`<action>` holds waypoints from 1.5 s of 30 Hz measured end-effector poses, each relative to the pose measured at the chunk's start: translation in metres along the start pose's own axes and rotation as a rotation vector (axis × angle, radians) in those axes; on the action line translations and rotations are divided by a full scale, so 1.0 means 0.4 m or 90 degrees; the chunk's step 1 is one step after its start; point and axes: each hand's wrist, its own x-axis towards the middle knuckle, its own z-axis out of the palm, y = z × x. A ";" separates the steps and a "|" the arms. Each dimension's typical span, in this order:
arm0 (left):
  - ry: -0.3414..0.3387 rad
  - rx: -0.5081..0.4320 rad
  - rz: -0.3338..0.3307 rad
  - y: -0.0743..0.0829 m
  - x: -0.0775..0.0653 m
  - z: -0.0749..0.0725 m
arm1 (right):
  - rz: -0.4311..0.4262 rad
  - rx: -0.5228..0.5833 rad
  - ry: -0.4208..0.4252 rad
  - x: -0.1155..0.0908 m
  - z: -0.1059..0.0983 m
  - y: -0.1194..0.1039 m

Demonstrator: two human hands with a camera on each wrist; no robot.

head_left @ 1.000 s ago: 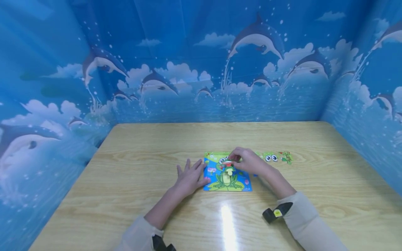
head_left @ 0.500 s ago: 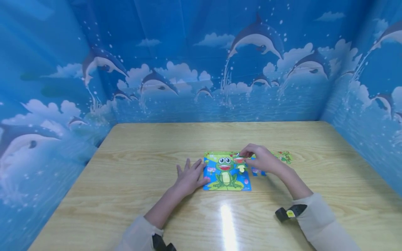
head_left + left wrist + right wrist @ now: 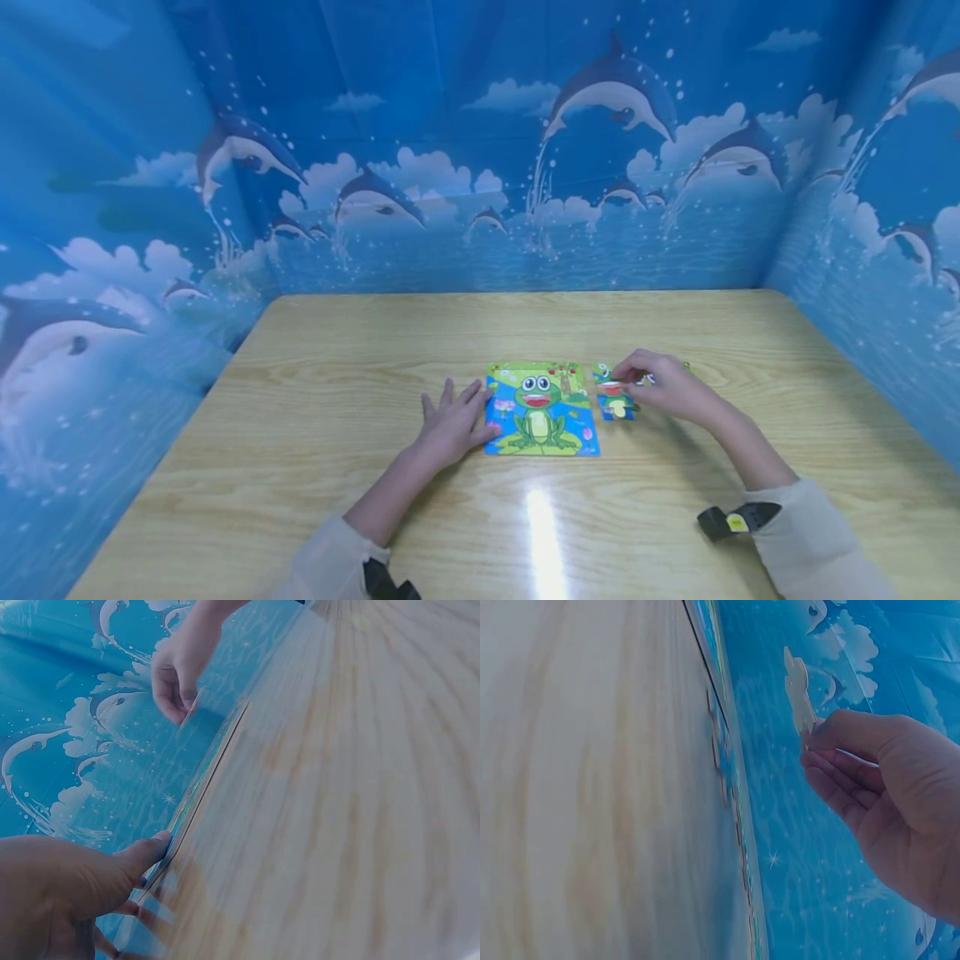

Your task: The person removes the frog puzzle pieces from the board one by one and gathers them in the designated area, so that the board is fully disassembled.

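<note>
A square frog puzzle board lies on the table in the head view, showing a green frog on blue and yellow-green. My left hand rests at its left edge with spread fingers; in the left wrist view the thumb touches the board's edge. To the right of the board, my right hand pinches a puzzle piece with a red mouth and pale belly. The right wrist view shows this piece held above the table between thumb and fingers, its plain pale side turned to the camera.
Several other puzzle pieces lie flat in a line beyond the board, mostly covered by my right hand in the head view. The wooden table meets a blue dolphin-print curtain at the back and sides.
My right hand has lifted the puzzle piece off the board's frog and carried it right, past the board's edge. The printed frog is now uncovered. My left hand has stayed put.
</note>
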 end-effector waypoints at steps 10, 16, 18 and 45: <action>0.000 0.003 -0.003 0.000 0.002 0.001 | 0.046 -0.024 0.002 -0.050 -0.029 0.041; -0.001 0.003 -0.005 -0.001 0.003 0.002 | 0.065 -0.027 0.000 -0.069 -0.043 0.065; 0.000 0.000 -0.003 -0.003 0.003 0.004 | 0.071 -0.020 -0.003 -0.075 -0.044 0.073; -0.010 -0.005 -0.007 0.001 -0.001 -0.003 | 0.122 -0.003 -0.005 -0.102 -0.027 0.129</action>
